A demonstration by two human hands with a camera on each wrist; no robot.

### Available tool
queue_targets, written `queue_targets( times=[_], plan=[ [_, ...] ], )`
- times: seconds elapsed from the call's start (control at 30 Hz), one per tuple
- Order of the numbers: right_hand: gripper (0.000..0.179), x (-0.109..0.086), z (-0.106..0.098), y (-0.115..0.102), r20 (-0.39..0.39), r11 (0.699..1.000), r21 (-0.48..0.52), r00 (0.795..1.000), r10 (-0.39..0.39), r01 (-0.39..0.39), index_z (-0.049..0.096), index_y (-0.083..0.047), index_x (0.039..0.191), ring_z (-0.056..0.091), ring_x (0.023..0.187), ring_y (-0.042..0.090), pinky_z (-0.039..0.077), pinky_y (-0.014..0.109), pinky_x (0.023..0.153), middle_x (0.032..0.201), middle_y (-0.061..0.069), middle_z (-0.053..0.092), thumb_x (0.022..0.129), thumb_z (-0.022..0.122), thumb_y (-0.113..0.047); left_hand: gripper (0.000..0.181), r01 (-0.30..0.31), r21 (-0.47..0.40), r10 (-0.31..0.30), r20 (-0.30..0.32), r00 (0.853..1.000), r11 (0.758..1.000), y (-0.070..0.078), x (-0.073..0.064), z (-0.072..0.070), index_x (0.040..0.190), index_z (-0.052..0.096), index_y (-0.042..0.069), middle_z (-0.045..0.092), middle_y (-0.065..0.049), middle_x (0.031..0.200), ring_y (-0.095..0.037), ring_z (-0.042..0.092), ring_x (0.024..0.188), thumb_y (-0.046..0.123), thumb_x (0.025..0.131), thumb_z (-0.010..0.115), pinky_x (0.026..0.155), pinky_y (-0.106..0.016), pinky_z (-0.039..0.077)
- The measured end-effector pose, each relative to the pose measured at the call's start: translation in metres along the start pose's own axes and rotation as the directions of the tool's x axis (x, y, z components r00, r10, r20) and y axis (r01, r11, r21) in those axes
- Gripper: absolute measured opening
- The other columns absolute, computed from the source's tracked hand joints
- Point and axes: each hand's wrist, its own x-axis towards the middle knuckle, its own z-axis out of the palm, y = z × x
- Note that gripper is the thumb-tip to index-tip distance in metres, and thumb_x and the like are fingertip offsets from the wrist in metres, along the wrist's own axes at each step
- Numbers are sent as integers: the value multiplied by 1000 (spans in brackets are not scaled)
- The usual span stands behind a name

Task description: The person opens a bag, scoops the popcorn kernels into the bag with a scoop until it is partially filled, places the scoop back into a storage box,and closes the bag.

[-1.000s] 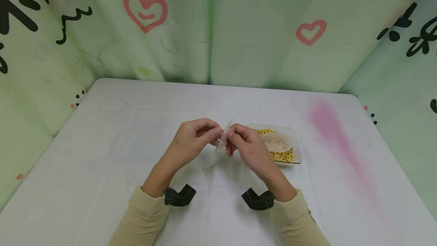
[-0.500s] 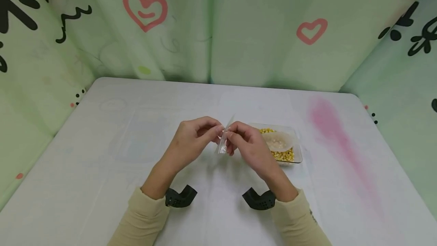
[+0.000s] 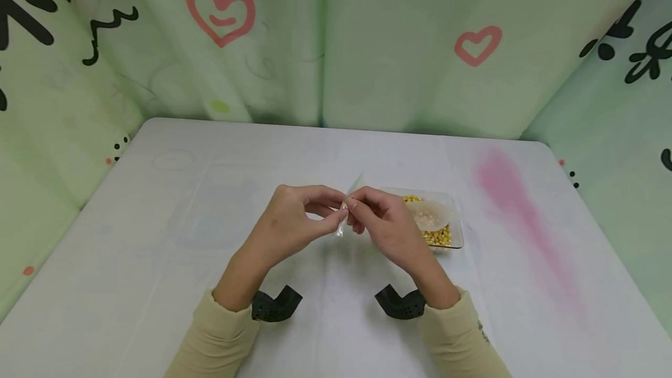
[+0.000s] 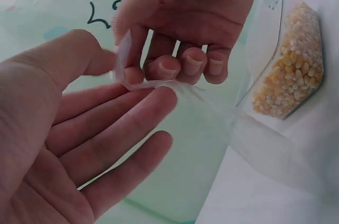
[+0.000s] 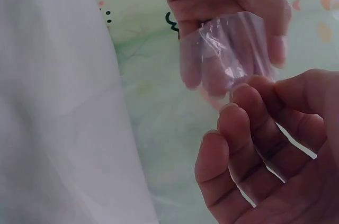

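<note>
Above the table, a clear plastic bag (image 3: 340, 229) stands between my two hands. My right hand (image 3: 385, 220) pinches its edge between thumb and fingertips, the other fingers curled, as the right wrist view shows. My left hand (image 3: 294, 220) touches the bag with its thumb tip and fingertips. In the left wrist view its fingers are nearly straight, with the thumb spread from them at the bag's bent edge (image 4: 123, 57). From there the thin bag body (image 4: 270, 150) stretches away to the lower right. Partly behind my right hand sits a clear container (image 3: 458, 238) of yellow corn kernels (image 3: 441, 237).
A pale translucent oval piece (image 3: 433, 214) lies on the kernels in the container. White cloth covers the table (image 3: 210, 308), with a pink stain (image 3: 514, 209) at the right. Green printed curtains (image 3: 388, 45) enclose the back and sides.
The left thumb and index finger have spread apart at the bag, having been close together before. The bag's lower part, hanging toward me one second ago, now shows shorter below the hands.
</note>
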Motion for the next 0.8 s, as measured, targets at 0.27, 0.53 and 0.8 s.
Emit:
queue_targets(
  times=[0.27, 0.53, 0.8],
  plan=[
    [20, -1, -3, 1, -1, 999, -20, 1000, 29, -29, 70, -11, 89, 60, 69, 19, 49, 29, 64, 77, 4, 63, 99, 61, -26, 20, 81, -10, -79, 101, 992, 997, 5, -2, 0, 107, 76, 19, 76, 8, 100, -1, 71, 80, 22, 86, 76, 72, -28, 58],
    [20, 0, -1, 2, 22, 1000, 3, 999, 28, -28, 68, -10, 87, 60, 69, 20, 52, 32, 66, 77, 6, 64, 100, 61, -23, 17, 72, 71, -77, 66, 995, 995, 4, -2, -1, 106, 77, 14, 77, 5, 99, -1, 71, 80, 13, 93, 65, 72, -21, 57],
    [19, 0, 0, 1, 34, 1000, -17, 999, 23, -23, 68, -9, 90, 61, 72, 22, 52, 34, 68, 79, 6, 63, 100, 60, -23, 12, 44, 125, -41, -27, 999, 991, 6, -1, 0, 89, 78, 15, 74, 8, 76, 3, 67, 67, 11, 92, 67, 67, -22, 55]
  ],
)
